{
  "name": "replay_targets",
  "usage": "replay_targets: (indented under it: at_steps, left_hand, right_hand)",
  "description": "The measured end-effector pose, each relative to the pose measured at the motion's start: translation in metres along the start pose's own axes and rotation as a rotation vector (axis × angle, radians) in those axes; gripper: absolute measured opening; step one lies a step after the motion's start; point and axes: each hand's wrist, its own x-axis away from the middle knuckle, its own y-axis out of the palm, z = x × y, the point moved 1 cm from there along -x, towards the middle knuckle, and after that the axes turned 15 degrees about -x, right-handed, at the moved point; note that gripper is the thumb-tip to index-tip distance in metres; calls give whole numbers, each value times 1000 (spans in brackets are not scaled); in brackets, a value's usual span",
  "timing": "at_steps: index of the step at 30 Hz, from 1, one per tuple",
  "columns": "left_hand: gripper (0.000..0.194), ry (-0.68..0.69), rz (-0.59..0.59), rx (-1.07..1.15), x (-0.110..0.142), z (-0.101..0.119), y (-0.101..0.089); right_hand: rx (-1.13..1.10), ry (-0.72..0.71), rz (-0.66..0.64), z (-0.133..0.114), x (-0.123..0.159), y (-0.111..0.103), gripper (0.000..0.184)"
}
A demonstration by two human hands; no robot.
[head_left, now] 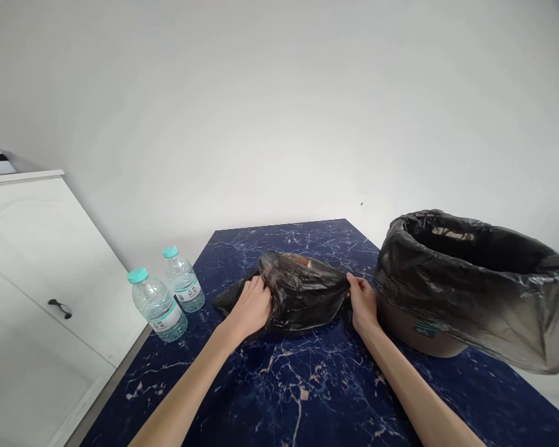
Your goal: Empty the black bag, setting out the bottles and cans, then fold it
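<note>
In the head view, all eyes go to the crumpled black plastic bag point(310, 301), lying on the dark blue marble-patterned table point(289, 385) with both hands on it. The left hand point(254, 305) is on the bag's left half, fingers curled shut into the gathered film, the back of the hand upward. Across to the bag's right end, and there's the right hand point(363, 301), pinching the corner between thumb and forefinger and drawing that edge into a taut point. So the bag's bulk sits right between the two hands, touching both! A brownish patch shows at its top; what that is, I cannot tell.

Left of the bag stand two clear plastic bottles, turquoise caps on, pale printed labels around them: the nearer bottle point(157, 305) and, just beside it, the farther bottle point(182, 279). Over to the bag's right, close by the right hand, comes the brownish-grey trash bin point(414, 326), dressed in a black bin liner point(428, 273). The liner folds over the rim and hangs loose on the outside, with a slot-like hole near the back. Well left of the bag, past the bottles, there's a white cabinet point(32, 242) with a dark curved handle point(59, 308). Behind the bag rises a plain pale wall point(279, 112).
</note>
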Motion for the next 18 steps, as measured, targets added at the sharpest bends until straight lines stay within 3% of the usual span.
replay_targets:
  at_steps: [4,6,8,11,14,18]
  left_hand:
    - [56,-273,273,-67,-9,-3,-13]
    - [55,-363,366,-28,-7,-6,-16]
    - [42,-354,314,62,-3,-9,-13]
    - [25,-210,129,182,5,-12,-1]
    - [22,-44,23,247,16,-4,7]
    - [34,76,-63,334,37,23,3]
  right_hand:
    - [-10,9,1,-2,1,1,42]
    - [-16,8,1,-3,2,2,41]
    - [-18,2,0,-4,2,2,40]
    - [-16,-6,-5,-5,3,3,40]
    - [-11,-3,-12,-5,3,2,40]
    - [-14,-9,-16,-5,0,0,39]
